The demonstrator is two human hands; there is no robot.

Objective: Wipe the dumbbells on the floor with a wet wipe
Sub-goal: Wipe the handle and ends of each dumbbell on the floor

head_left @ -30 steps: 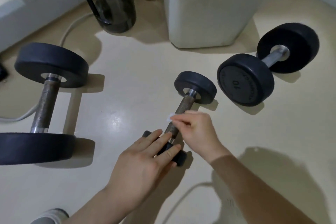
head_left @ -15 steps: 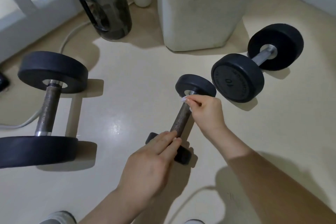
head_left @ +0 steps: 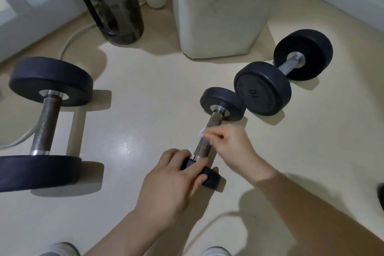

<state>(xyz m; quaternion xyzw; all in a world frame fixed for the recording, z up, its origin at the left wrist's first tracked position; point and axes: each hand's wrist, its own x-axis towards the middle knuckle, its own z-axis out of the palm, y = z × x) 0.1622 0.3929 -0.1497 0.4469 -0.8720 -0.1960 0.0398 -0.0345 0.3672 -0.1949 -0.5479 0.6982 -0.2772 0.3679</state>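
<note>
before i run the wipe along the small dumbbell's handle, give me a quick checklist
1. Small black-headed dumbbell with knurled metal handle steadied: the left hand grips its near head. Ok.
2. White wet wipe secured: the right hand pinches it over the handle's middle. Ok.
3. Handle free up to the far head: that stretch is bare. Ok.
4. Gap to the large black dumbbell marked 10: the two heads look very close, touching or apart. Cannot tell.
5. Wipe moist enough: cannot tell.
</note>
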